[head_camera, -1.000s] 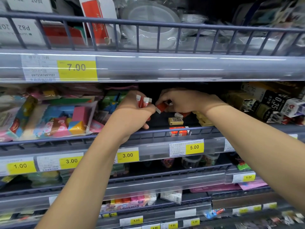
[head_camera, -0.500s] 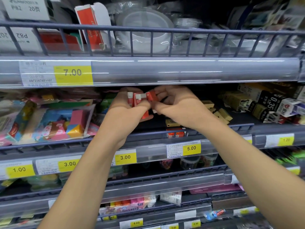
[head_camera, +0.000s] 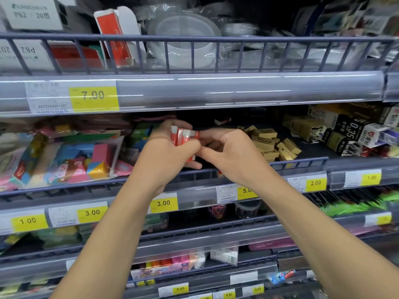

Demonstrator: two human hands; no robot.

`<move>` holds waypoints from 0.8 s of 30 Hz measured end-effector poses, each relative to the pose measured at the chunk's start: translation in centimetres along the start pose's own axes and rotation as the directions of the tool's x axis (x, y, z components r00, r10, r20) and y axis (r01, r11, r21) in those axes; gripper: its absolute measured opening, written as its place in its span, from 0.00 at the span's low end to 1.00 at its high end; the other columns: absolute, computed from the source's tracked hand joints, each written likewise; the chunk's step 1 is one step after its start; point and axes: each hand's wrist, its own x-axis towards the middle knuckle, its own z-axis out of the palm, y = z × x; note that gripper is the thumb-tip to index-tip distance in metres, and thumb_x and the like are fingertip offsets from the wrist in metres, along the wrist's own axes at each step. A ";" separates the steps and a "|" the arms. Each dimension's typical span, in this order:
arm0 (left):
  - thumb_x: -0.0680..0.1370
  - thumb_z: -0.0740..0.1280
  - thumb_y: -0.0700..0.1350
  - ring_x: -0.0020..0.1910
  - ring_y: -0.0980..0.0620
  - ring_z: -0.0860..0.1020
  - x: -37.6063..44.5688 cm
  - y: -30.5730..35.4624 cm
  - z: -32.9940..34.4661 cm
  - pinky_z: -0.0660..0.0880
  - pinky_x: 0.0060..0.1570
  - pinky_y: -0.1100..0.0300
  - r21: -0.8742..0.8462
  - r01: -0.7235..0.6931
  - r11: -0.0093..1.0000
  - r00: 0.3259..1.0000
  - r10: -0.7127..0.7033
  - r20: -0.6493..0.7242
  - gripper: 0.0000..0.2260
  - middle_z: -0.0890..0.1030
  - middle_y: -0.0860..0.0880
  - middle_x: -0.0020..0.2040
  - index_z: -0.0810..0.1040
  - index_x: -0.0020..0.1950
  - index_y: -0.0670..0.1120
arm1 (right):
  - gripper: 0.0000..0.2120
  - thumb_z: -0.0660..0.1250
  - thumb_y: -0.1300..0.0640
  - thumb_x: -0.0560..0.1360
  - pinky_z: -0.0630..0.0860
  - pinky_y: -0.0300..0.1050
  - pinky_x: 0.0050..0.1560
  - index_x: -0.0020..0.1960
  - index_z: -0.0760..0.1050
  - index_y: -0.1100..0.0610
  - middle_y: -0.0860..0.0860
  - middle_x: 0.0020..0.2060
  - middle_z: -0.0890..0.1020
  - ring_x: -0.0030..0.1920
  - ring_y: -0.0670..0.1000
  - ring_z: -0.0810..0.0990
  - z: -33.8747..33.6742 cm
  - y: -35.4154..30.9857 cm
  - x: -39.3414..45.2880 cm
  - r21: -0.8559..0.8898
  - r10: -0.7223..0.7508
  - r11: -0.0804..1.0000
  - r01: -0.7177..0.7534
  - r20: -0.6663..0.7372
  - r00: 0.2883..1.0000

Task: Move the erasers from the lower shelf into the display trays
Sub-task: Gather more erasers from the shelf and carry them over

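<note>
Erasers (head_camera: 183,137) in red-and-white sleeves stand bunched in my left hand (head_camera: 170,152), fingers curled round the stack in front of the middle shelf. My right hand (head_camera: 228,152) pinches the end of the outermost one, thumb and forefinger touching my left fingertips. Below my wrists, yellow price tags (head_camera: 164,203) read 3.00, 3.00, 1.00 and 2.00. Just beyond my right hand lie tan boxed erasers (head_camera: 266,140); farther right, a black box (head_camera: 349,130) reads 0.35. Above, a tag reads 7.00. Half a second ago my hands sat slightly left; the view has since swung right.
</note>
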 end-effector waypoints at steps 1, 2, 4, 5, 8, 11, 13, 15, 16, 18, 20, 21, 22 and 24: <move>0.70 0.71 0.40 0.32 0.47 0.84 0.1 0.0 0.0 0.86 0.38 0.46 0.052 -0.003 0.999 1.000 0.004 -0.006 0.14 0.86 0.44 0.40 0.79 0.55 0.44 | 0.09 0.70 0.50 0.75 0.74 0.38 0.40 0.55 0.82 0.47 0.40 0.40 0.83 0.40 0.43 0.80 -0.3 0.0 0.1 -0.072 -0.019 0.997 0.019 0.000 1.000; 0.67 0.70 0.42 0.28 0.48 0.82 0.2 0.0 -0.1 0.85 0.36 0.47 0.102 -0.008 0.995 1.000 0.010 -0.018 0.15 0.84 0.46 0.36 0.79 0.54 0.45 | 0.10 0.71 0.48 0.74 0.74 0.39 0.42 0.54 0.82 0.47 0.39 0.41 0.82 0.41 0.42 0.79 -0.6 0.1 0.3 -0.164 -0.038 0.986 0.036 -0.010 0.999; 0.64 0.69 0.44 0.25 0.49 0.79 0.6 0.1 -0.4 0.81 0.31 0.51 0.173 -0.016 0.985 0.999 0.021 -0.029 0.15 0.83 0.44 0.33 0.80 0.51 0.46 | 0.17 0.72 0.45 0.73 0.73 0.41 0.51 0.59 0.79 0.48 0.42 0.48 0.79 0.50 0.45 0.78 -1.8 0.6 1.0 -0.357 -0.033 0.934 0.026 -0.011 0.999; 0.64 0.69 0.44 0.24 0.49 0.78 0.8 0.0 -0.6 0.80 0.31 0.52 0.194 -0.016 0.981 0.999 0.022 -0.027 0.13 0.82 0.42 0.32 0.80 0.48 0.47 | 0.21 0.71 0.42 0.74 0.72 0.43 0.59 0.64 0.77 0.49 0.46 0.55 0.79 0.57 0.48 0.76 -2.5 1.1 1.6 -0.458 0.005 0.889 0.004 0.020 1.000; 0.64 0.69 0.46 0.26 0.48 0.78 1.3 -0.3 -1.2 0.78 0.32 0.53 0.212 0.005 0.977 0.999 0.005 -0.045 0.12 0.81 0.45 0.30 0.80 0.46 0.48 | 0.33 0.64 0.35 0.76 0.63 0.42 0.71 0.76 0.65 0.48 0.51 0.73 0.70 0.73 0.56 0.67 -4.8 2.6 4.2 -0.698 0.208 0.715 -0.040 0.158 0.965; 0.64 0.70 0.46 0.27 0.47 0.79 1.5 -0.8 -1.5 0.80 0.34 0.51 0.204 0.031 0.979 0.998 -0.019 -0.060 0.14 0.82 0.47 0.30 0.80 0.49 0.48 | 0.38 0.59 0.30 0.76 0.59 0.39 0.68 0.80 0.54 0.45 0.49 0.78 0.64 0.75 0.54 0.64 -6.5 4.5 7.0 -0.707 0.374 0.699 -0.105 0.236 0.897; 0.64 0.70 0.47 0.28 0.48 0.79 1.5 -1.0 -1.6 0.81 0.34 0.50 0.200 0.042 0.979 0.998 -0.031 -0.059 0.15 0.82 0.48 0.31 0.80 0.50 0.48 | 0.38 0.59 0.30 0.76 0.62 0.42 0.69 0.80 0.53 0.44 0.49 0.77 0.65 0.70 0.52 0.69 -6.8 5.7 8.6 -0.632 0.461 0.747 -0.206 0.269 0.846; 0.64 0.69 0.47 0.27 0.49 0.79 1.6 -1.0 -1.6 0.81 0.34 0.49 0.203 0.052 0.978 0.998 -0.042 -0.051 0.16 0.82 0.47 0.32 0.80 0.51 0.47 | 0.36 0.59 0.32 0.77 0.67 0.43 0.61 0.79 0.56 0.46 0.50 0.73 0.69 0.59 0.51 0.72 -6.4 6.5 9.9 -0.569 0.540 0.761 -0.312 0.288 0.791; 0.64 0.69 0.47 0.27 0.49 0.79 1.6 -1.1 -1.6 0.81 0.35 0.48 0.204 0.058 0.977 0.998 -0.049 -0.048 0.16 0.81 0.46 0.32 0.80 0.51 0.47 | 0.34 0.59 0.33 0.77 0.66 0.43 0.58 0.78 0.60 0.48 0.51 0.71 0.71 0.57 0.51 0.72 -6.1 6.8 10.4 -0.574 0.575 0.745 -0.341 0.294 0.764; 0.64 0.69 0.47 0.26 0.49 0.79 1.7 -1.1 -1.6 0.82 0.35 0.47 0.209 0.064 0.976 0.998 -0.057 -0.042 0.16 0.82 0.45 0.33 0.79 0.51 0.48 | 0.32 0.58 0.32 0.77 0.65 0.44 0.58 0.72 0.67 0.51 0.53 0.70 0.73 0.61 0.53 0.73 -5.4 7.3 11.2 -0.629 0.620 0.702 -0.334 0.310 0.720; 0.64 0.69 0.47 0.27 0.49 0.79 1.7 -1.1 -1.6 0.83 0.35 0.44 0.217 0.064 0.974 0.998 -0.057 -0.037 0.16 0.81 0.45 0.34 0.80 0.51 0.48 | 0.30 0.57 0.31 0.77 0.69 0.44 0.58 0.67 0.73 0.52 0.53 0.64 0.77 0.60 0.53 0.77 -4.9 7.9 11.9 -0.647 0.646 0.687 -0.331 0.335 0.686; 0.64 0.69 0.47 0.26 0.49 0.79 1.7 -1.1 -1.7 0.83 0.35 0.43 0.223 0.063 0.973 0.998 -0.057 -0.034 0.16 0.81 0.45 0.34 0.80 0.51 0.48 | 0.28 0.57 0.30 0.77 0.71 0.43 0.53 0.59 0.77 0.53 0.53 0.57 0.81 0.53 0.51 0.79 -4.6 8.3 12.2 -0.639 0.670 0.683 -0.353 0.354 0.653; 0.64 0.69 0.47 0.26 0.49 0.79 1.7 -1.1 -1.7 0.83 0.35 0.42 0.229 0.062 0.972 0.998 -0.056 -0.032 0.16 0.81 0.46 0.34 0.80 0.50 0.48 | 0.28 0.57 0.30 0.76 0.72 0.43 0.50 0.52 0.77 0.54 0.53 0.48 0.82 0.45 0.50 0.80 -4.4 8.5 12.6 -0.626 0.688 0.682 -0.378 0.376 0.620; 0.64 0.69 0.47 0.26 0.50 0.79 1.6 -1.1 -1.7 0.82 0.34 0.40 0.233 0.063 0.971 0.998 -0.056 -0.036 0.15 0.81 0.46 0.33 0.80 0.50 0.48 | 0.30 0.58 0.28 0.75 0.74 0.45 0.50 0.48 0.77 0.56 0.53 0.40 0.82 0.40 0.51 0.79 -4.2 9.3 13.2 -0.598 0.702 0.684 -0.417 0.386 0.598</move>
